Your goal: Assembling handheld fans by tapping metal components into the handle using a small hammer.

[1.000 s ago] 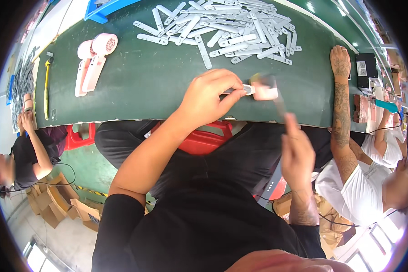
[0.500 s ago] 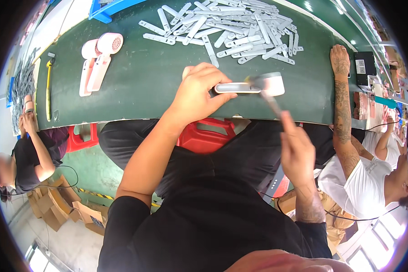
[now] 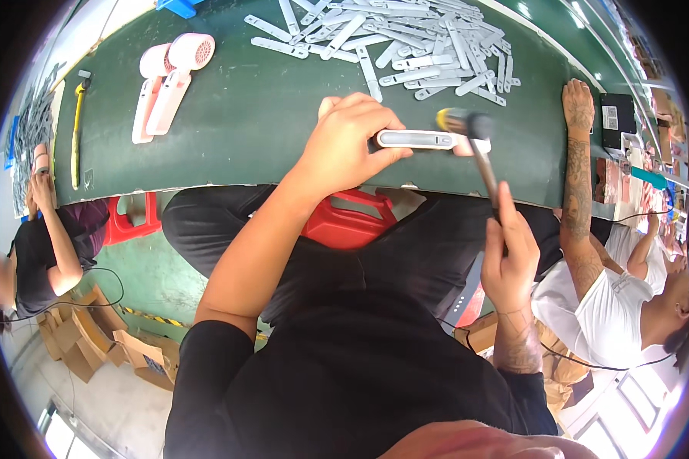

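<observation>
My left hand (image 3: pixel 351 141) is closed round one end of a handheld fan (image 3: pixel 417 139), which lies level above the near edge of the table. Its handle carries a grey strip facing up, and its pinkish-white head points right, partly covered by the mallet. My right hand (image 3: pixel 511 256) grips the dark handle of a small mallet (image 3: pixel 478 125) with a yellow and black head. The mallet head is slightly blurred and sits over the fan's head end; whether they touch I cannot tell. Two pink handheld fans (image 3: pixel 180 73) lie together on the table at left.
Many loose grey strips (image 3: pixel 429 65) are heaped at the far side of the green table (image 3: pixel 268 115). A yellow-handled hammer (image 3: pixel 78 138) lies at the left edge. At right, a co-worker's tattooed arm (image 3: pixel 577 168) rests on the table near a black box (image 3: pixel 617 121).
The mallet head has moved right and slightly away from me, off the handle's strip toward the fan's head end. The fan has shifted a little and tilted in my left hand.
</observation>
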`<state>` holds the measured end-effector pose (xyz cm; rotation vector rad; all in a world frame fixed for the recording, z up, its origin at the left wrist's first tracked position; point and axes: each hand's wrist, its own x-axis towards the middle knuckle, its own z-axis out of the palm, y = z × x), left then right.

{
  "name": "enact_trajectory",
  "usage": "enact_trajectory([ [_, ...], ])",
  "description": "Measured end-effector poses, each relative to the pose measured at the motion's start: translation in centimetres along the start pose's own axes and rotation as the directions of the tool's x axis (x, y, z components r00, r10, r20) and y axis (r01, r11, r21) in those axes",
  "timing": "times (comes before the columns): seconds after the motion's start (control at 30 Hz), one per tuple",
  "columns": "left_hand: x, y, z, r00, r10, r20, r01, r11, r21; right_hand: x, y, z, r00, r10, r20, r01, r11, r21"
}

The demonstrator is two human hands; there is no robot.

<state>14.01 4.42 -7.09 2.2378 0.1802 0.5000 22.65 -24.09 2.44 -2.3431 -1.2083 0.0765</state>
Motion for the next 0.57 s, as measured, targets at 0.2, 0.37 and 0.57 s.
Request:
enact_trajectory([
  [0.2, -0.1, -0.3, 0.5, 0.998, 0.027, -0.053, -0.028, 0.999, -0.017, 0.0, -0.7, 0.5, 0.992, 0.023, 0.125, -0.021, 1.000, -0.019],
  [0.37, -0.3, -0.3, 0.5, 0.996, -0.007, -0.086, 0.004, 0.999, -0.044, 0.7, -2.0, 2.4, 0.987, -0.053, 0.150, 0.053, 0.999, -0.001],
  [0.57, -0.4, -0.3, 0.5, 0.996, -0.045, -0.071, 0.043, 0.999, -0.027, 0.4, -2.5, 3.0, 0.993, -0.020, 0.118, 0.014, 0.999, 0.046],
])
